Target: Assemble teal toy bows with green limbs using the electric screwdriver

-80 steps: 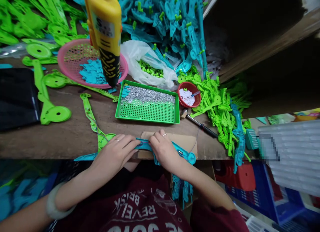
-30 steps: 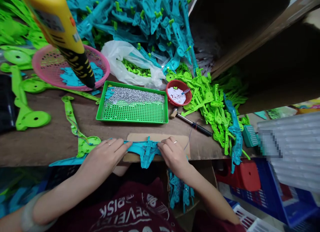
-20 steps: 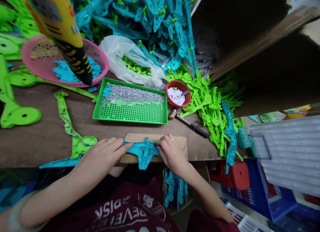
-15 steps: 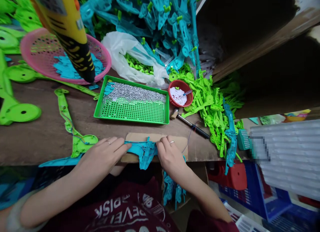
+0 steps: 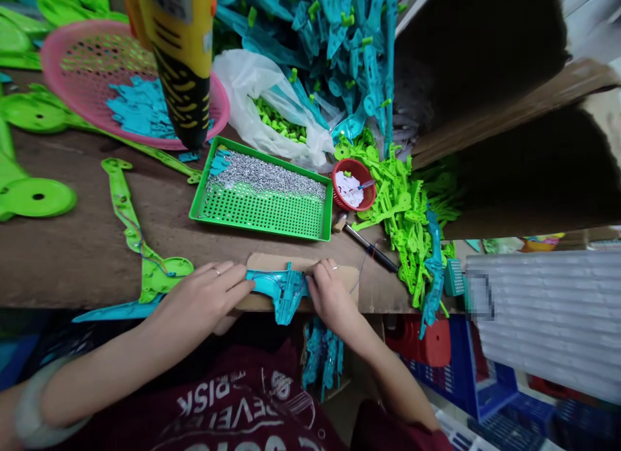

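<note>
A blue plastic housing half (image 5: 286, 292), ribbed inside and with thin wires along it, lies over a piece of cardboard (image 5: 339, 276) at the table's front edge. My left hand (image 5: 213, 292) is closed on its left end. At the right end, my right hand (image 5: 332, 292) pinches with thumb and fingertips by the wires; part of the housing is hidden there. Left of my hands lies a green housing half (image 5: 167, 276) with wires in it, its lower end over a blue piece (image 5: 116, 310).
A yellow-black electric screwdriver (image 5: 184, 82) hangs over a pink basket (image 5: 53, 59) of blue pieces. A green tray (image 5: 262, 228) holds many screws. Beside it are a red basket (image 5: 334, 186), a hammer (image 5: 371, 247) and piled green parts (image 5: 402, 205). Cardboard boxes (image 5: 504, 101) stand right.
The camera view has shifted slightly, moving the screwdriver and tray rightward in the picture. My right hand's fingers have moved a little at the housing's right end; my left hand keeps its hold.
</note>
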Demonstrator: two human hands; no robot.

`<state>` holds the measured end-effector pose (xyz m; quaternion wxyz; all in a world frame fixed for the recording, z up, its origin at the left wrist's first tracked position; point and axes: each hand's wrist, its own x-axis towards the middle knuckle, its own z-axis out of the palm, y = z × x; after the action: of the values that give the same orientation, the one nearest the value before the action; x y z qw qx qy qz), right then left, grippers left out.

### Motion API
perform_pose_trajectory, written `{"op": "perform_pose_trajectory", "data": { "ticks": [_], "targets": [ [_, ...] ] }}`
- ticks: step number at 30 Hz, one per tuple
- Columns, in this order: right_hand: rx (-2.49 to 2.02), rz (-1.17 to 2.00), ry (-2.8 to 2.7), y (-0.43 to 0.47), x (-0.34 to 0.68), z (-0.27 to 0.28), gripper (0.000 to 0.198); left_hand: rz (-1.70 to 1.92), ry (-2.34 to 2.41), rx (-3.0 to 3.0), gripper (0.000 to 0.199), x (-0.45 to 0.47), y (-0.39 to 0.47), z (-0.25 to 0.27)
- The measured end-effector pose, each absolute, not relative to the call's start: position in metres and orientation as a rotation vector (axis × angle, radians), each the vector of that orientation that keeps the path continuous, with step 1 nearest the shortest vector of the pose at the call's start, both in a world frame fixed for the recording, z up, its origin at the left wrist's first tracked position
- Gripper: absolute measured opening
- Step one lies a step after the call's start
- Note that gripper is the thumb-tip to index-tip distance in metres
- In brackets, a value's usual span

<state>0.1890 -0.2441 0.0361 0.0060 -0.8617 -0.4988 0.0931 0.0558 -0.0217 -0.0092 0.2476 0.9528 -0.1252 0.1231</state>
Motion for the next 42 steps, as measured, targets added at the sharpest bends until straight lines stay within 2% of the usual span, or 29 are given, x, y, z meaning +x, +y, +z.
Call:
{"op": "perform_pose_trajectory", "data": {
  "ticks": [14, 17, 20, 22, 26, 28, 29, 31, 33, 38, 42],
  "targets": [
    [-2.508, 0.415, -1.561, -0.248, 0.208, 0.038, 0.017, 0.412, -0.403, 2.584, 0.023, 0.055, -0.013, -0.01],
    [-2.442, 0.521, -1.434, -0.246, 0.214, 0.053, 0.014, 0.474, -0.464, 2.67, 0.025, 0.061, -0.009, -0.011],
    [-2.436, 0.438, -1.289, -0.259, 0.204, 0.081, 0.013, 0.55, -0.465, 2.8, 0.03, 0.056, -0.014, -0.009],
    [-2.496, 0.358, -1.26, -0.279, 0.187, 0.097, 0.025, 0.621, -0.409, 2.872, 0.035, 0.042, -0.026, -0.006],
    [-2.716, 0.228, -1.311, -0.327, 0.166, 0.097, 0.065, 0.716, -0.386, 2.753, 0.036, 0.02, -0.072, 0.003],
    [-2.676, 0.246, -1.327, -0.34, 0.177, 0.085, 0.072, 0.678, -0.487, 2.678, 0.034, 0.031, -0.1, 0.006],
    [-2.617, 0.277, -1.343, -0.342, 0.186, 0.077, 0.068, 0.653, -0.514, 2.672, 0.035, 0.042, -0.114, 0.005],
    [-2.516, 0.341, -1.443, -0.341, 0.211, 0.063, 0.057, 0.515, -0.529, 2.735, 0.055, 0.071, -0.135, 0.001],
    [-2.509, 0.347, -1.645, -0.342, 0.235, 0.053, 0.055, 0.382, -0.547, 2.815, 0.063, 0.098, -0.146, -0.006],
    [-2.533, 0.115, -2.105, -0.383, 0.275, 0.038, 0.054, 0.367, -0.589, 2.897, 0.058, 0.114, -0.14, -0.023],
    [-2.542, -0.01, -2.121, -0.415, 0.288, 0.041, 0.055, 0.393, -0.565, 2.92, 0.057, 0.107, -0.136, -0.021]
  ]
}}
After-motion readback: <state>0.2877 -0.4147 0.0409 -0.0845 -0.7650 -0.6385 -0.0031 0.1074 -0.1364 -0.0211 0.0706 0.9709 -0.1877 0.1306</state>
